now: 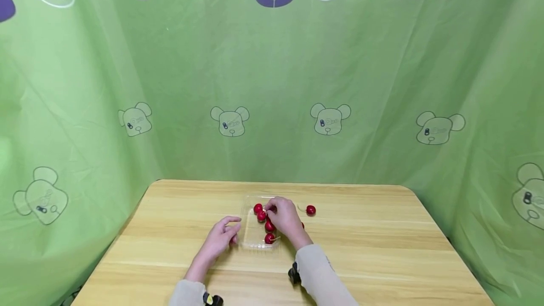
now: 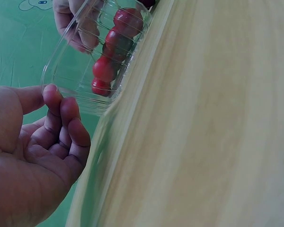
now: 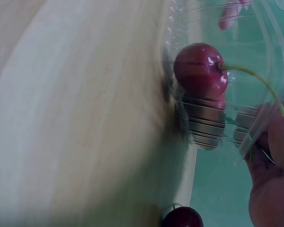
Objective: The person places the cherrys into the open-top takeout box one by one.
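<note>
A clear plastic container (image 1: 248, 234) lies on the table with several red cherries (image 1: 269, 238) in a row along its right part. My left hand (image 1: 222, 236) is at the container's left side; in the left wrist view, thumb and forefinger pinch its rim (image 2: 46, 78). My right hand (image 1: 284, 216) reaches over the right wall into the container, its fingertips pinching a cherry (image 1: 261, 216) near the stem. In the right wrist view, the clear wall partly covers these fingers. One cherry with a long green stem (image 3: 248, 71) shows large there.
On the wooden table (image 1: 361, 249), a loose cherry (image 1: 311, 210) lies right of the container. Another cherry (image 1: 303, 225) is mostly hidden behind my right wrist. A green printed curtain (image 1: 276, 74) stands behind the table and along both sides.
</note>
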Tool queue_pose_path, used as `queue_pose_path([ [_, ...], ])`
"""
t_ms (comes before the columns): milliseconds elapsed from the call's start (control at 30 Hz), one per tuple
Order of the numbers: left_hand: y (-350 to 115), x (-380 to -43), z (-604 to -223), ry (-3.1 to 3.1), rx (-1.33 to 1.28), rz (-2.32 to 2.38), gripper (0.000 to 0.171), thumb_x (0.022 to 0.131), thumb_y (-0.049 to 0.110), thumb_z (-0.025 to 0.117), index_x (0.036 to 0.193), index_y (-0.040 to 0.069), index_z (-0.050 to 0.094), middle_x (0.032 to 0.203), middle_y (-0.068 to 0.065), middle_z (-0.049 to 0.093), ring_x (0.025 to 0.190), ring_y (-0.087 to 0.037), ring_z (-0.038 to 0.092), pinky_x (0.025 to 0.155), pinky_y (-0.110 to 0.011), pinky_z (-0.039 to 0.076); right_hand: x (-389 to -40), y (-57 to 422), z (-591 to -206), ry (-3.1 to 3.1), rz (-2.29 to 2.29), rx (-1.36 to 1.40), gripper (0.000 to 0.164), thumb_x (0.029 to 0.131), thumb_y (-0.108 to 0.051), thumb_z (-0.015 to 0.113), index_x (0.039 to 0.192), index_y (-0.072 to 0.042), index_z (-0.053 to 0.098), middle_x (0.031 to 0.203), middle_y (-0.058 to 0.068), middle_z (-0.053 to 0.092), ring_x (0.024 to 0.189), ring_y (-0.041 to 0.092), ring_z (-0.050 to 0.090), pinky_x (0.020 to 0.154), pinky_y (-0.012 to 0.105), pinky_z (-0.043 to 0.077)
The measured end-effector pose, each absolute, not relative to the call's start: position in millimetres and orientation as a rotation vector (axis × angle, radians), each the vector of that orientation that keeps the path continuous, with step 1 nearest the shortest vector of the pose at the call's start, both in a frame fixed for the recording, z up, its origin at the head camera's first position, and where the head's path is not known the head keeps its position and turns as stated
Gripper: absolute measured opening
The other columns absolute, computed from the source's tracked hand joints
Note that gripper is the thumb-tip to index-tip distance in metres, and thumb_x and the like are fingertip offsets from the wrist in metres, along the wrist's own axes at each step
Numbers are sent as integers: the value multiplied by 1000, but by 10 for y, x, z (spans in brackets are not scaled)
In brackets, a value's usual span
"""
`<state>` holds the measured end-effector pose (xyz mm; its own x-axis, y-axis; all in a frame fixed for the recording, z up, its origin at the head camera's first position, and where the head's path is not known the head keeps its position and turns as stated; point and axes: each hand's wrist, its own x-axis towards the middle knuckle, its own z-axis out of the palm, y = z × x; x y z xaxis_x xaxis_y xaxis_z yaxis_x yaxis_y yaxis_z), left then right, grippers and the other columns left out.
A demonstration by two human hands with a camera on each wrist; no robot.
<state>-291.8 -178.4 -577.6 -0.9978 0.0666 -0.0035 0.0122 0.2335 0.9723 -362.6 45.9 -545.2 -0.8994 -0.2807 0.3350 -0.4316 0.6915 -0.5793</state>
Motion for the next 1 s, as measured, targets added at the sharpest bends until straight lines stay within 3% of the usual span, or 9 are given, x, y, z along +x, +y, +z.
queue_pose_path([
  [567,-1810,-2913,-5747,2372,106,1919,40,106,20,59,141,1,56,75,-7,65,68,-15,58,63,-25,50,-3609,515,-5459,-2672,984,594,13,86,0,77,92,-12,78,96,3,74,99,26,67,95,46,55],
  [800,-1779,-2882,-5710,2404,75,1931,40,106,18,59,140,-2,55,77,-15,65,68,-17,56,61,-25,48,-3596,514,-5430,-2677,997,599,13,87,0,76,95,-10,78,97,3,73,97,24,67,92,44,56],
  [1000,-1819,-2900,-5732,2378,106,1936,42,105,23,61,140,0,57,75,-9,65,67,-15,58,62,-25,49,-3588,519,-5418,-2667,1036,583,16,87,2,76,97,-10,78,100,3,74,95,21,67,87,39,58],
])
